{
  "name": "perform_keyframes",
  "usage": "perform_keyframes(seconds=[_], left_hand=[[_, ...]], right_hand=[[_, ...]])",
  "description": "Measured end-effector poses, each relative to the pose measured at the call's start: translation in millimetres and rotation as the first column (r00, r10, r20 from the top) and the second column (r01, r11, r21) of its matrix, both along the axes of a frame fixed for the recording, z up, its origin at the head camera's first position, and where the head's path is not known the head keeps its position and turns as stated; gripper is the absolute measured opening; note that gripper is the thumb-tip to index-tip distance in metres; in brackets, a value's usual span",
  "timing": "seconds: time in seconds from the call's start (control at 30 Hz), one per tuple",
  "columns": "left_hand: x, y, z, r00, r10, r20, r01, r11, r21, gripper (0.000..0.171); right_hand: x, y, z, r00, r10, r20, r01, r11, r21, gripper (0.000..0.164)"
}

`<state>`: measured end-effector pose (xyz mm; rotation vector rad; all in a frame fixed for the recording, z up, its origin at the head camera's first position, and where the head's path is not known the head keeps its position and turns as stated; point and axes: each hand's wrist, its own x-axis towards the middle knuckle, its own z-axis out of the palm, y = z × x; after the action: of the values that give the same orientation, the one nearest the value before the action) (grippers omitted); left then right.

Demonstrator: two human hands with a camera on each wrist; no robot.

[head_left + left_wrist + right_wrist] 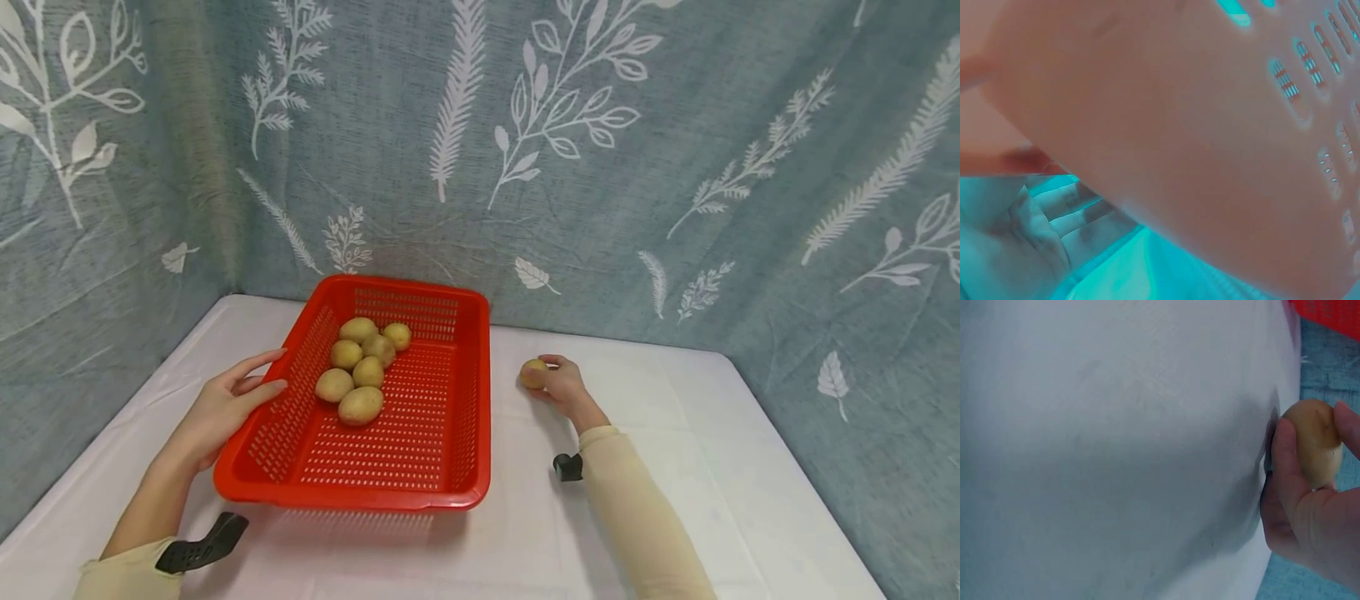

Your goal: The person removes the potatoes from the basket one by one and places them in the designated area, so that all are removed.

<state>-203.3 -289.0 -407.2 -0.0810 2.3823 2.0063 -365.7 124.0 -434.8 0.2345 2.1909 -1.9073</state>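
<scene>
One oval, yellow-brown potato (534, 374) is pinched by the right hand (566, 390), just right of the single red, rectangular, perforated plastic basket (412, 442) — only a strip of the white-cloth-covered surface (637, 400) is left between them. The basket's long axis is laid near to far; its left rim is touched by the left hand (217, 410), fingers extended. Inside, toward the left, seven similar potatoes (361, 406) are counted — eight altogether. Whether the pinched one is lifted cannot be told.
</scene>
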Motion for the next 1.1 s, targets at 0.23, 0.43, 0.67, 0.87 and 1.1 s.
perform_keyframes(seconds=[0.23, 0.43, 0.67, 0.87, 1.1], left_hand=[[1.0, -2, -2.2, 1.0, -0.004, 0.003, 0.004, 1.0, 0.028, 0.066], [-0.1, -2, -2.3, 1.0, -0.002, 0.006, 0.002, 0.999, 0.034, 0.066], [-0.1, -3, -2.0, 1.0, 0.003, 0.008, -0.003, 1.0, 0.025, 0.067], [0.5, -3, -2.7, 1.0, 0.0, 0.007, 0.0, 1.0, 0.027, 0.067], [-1.0, -2, -2.5, 1.0, -0.005, 0.004, 0.005, 0.999, 0.031, 0.067]], right_hand=[[0.4, -3, 0.1, 1.0, -0.009, -0.02, 0.01, 0.999, 0.043, 0.048], [0.1, 3, 2.7, 1.0, -0.006, 0.02, 0.005, 1.0, 0.023, 0.054], [-1.0, 5, 1.5, 1.0, 0.005, 0.022, -0.006, 1.0, 0.007, 0.055], [-2.6, 10, 0.5, 0.999, -0.014, 0.037, 0.015, 1.0, -0.024, 0.047], [-5.3, 21, 17.6, 0.995, -0.076, 0.061, 0.078, 0.996, -0.031, 0.051]])
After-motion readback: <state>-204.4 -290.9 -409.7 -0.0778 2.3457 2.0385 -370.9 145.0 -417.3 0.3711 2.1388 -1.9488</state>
